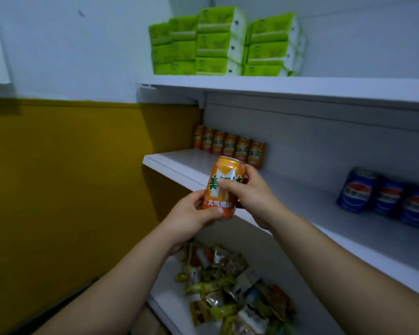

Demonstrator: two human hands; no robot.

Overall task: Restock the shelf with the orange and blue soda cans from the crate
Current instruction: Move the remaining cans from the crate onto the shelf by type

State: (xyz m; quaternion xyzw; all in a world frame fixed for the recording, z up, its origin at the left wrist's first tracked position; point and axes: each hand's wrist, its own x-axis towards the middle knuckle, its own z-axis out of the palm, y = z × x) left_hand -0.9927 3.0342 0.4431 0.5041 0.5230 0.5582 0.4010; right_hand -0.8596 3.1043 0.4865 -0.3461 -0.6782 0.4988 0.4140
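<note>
Orange can point(221, 187) held in front of the middle shelf's point(179, 170) front edge, near its left end. Long axis near upright, top leaning slightly right. Left hand point(194, 213) closed round the can's base; right hand point(246, 189) wrapped round its middle. Row of orange cans point(229, 146) stands along the shelf's back, beyond and just above the hands. Blue cans point(385, 197) well apart to the right. The open spot likely lies at the row's right end, nearer the right hand.

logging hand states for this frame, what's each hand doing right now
Left hand: closed on the lower part of the orange soda can.
Right hand: closed on the same can, higher up, in front of the middle shelf.
</note>
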